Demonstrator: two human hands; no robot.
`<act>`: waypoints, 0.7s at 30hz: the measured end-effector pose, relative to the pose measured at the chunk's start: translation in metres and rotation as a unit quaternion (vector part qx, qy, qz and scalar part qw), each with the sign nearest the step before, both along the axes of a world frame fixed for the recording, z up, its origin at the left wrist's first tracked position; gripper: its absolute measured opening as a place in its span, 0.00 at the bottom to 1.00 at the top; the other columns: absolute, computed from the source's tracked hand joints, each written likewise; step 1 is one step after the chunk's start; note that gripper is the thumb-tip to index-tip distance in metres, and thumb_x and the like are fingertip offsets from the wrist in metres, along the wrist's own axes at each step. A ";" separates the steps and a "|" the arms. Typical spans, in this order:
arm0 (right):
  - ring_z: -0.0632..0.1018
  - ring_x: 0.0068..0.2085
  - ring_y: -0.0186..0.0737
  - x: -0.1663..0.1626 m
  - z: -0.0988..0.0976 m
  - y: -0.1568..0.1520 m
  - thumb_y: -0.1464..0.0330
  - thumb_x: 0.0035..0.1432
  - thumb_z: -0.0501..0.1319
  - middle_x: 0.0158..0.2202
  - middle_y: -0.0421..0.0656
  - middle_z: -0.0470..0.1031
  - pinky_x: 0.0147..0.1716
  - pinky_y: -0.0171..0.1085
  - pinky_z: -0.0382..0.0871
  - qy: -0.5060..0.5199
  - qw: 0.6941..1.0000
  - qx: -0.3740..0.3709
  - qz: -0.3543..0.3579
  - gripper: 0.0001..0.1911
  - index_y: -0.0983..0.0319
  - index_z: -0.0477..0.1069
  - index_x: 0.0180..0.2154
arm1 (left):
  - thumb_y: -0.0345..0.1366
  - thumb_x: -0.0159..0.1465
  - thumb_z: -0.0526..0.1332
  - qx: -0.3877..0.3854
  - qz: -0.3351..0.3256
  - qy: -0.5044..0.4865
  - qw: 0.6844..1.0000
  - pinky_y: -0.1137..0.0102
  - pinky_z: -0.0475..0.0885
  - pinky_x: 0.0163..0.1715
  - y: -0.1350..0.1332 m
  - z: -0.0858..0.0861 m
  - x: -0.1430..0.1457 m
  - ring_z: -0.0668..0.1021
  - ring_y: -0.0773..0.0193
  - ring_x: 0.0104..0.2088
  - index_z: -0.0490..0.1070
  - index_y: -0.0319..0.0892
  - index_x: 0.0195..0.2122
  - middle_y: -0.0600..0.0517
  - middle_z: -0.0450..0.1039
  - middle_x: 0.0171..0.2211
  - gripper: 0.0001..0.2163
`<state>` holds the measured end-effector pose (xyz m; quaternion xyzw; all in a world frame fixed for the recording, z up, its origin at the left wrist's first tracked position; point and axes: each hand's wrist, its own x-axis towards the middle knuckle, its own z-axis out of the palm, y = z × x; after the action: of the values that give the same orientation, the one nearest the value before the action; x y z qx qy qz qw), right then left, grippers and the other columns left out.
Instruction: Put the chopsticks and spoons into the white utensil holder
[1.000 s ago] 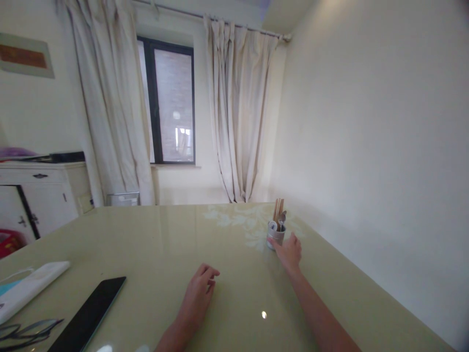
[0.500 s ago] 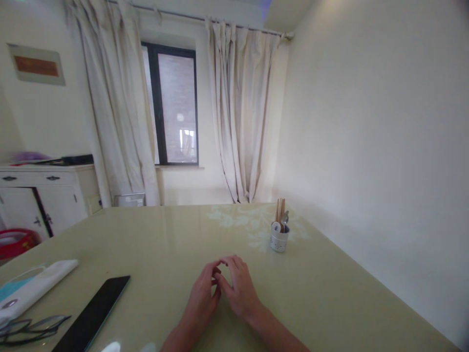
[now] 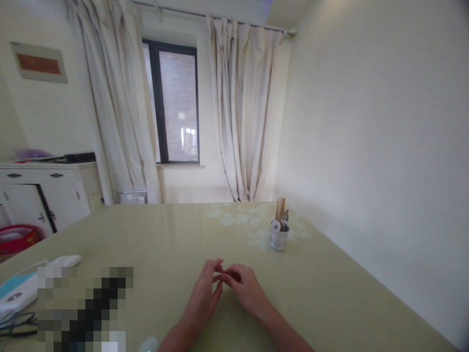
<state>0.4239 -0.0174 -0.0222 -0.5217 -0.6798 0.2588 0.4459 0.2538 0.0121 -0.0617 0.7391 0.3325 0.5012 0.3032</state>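
Observation:
Above the near middle of the table, my left hand [image 3: 203, 291] and my right hand [image 3: 249, 288] meet at the fingertips. The left hand's fingers are bent but apart, its thumb standing off from the others. My right thumb and forefinger are closed in a pinch around a fingertip of my left hand, with the other right fingers curled behind. No object shows between the hands, though the small gap where they touch is partly hidden. Both forearms come in from the bottom edge, over the pale green table [image 3: 157, 244].
A white cup [image 3: 279, 240] with chopsticks and a spoon stands beyond my right hand. To the left lie a white case [image 3: 22, 296], glasses [image 3: 18, 325] and a dark flat slab [image 3: 95, 308], blurred by pixel blocks. A wall [image 3: 373, 171] borders the table's right side.
My right fingers have drawn in from a loose, extended pose to a pinch at the left fingertips. The left fingers have shifted slightly. The view has moved a little.

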 end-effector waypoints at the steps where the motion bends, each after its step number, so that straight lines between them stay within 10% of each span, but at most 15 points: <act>1: 0.78 0.31 0.42 -0.002 -0.001 -0.001 0.49 0.69 0.64 0.29 0.43 0.82 0.32 0.37 0.64 -0.002 1.000 -0.005 0.003 0.24 0.62 0.86 0.35 | 0.32 0.69 0.57 0.006 0.000 -0.006 1.000 0.58 0.86 0.52 -0.001 0.000 0.000 0.84 0.60 0.51 0.67 0.50 0.59 0.49 0.71 0.51 0.18; 15: 0.78 0.32 0.41 -0.010 -0.004 -0.001 0.55 0.65 0.69 0.29 0.43 0.83 0.36 0.37 0.66 0.066 0.997 -0.030 -0.006 0.17 0.62 0.87 0.33 | 0.27 0.67 0.59 0.080 0.006 0.002 0.997 0.61 0.87 0.50 -0.002 0.003 -0.003 0.84 0.59 0.53 0.71 0.54 0.60 0.48 0.68 0.58 0.22; 21: 0.75 0.29 0.40 -0.009 -0.008 0.000 0.42 0.65 0.65 0.24 0.42 0.78 0.31 0.36 0.62 0.032 0.999 -0.018 -0.032 0.32 0.63 0.82 0.27 | 0.29 0.67 0.61 0.060 -0.006 0.010 0.998 0.64 0.86 0.47 -0.006 0.007 -0.002 0.85 0.63 0.46 0.72 0.49 0.50 0.50 0.71 0.52 0.12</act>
<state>0.4152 -0.0172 -0.0305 -0.5429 -0.6433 0.2729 0.4658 0.2513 0.0061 -0.0549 0.7627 0.3009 0.5110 0.2581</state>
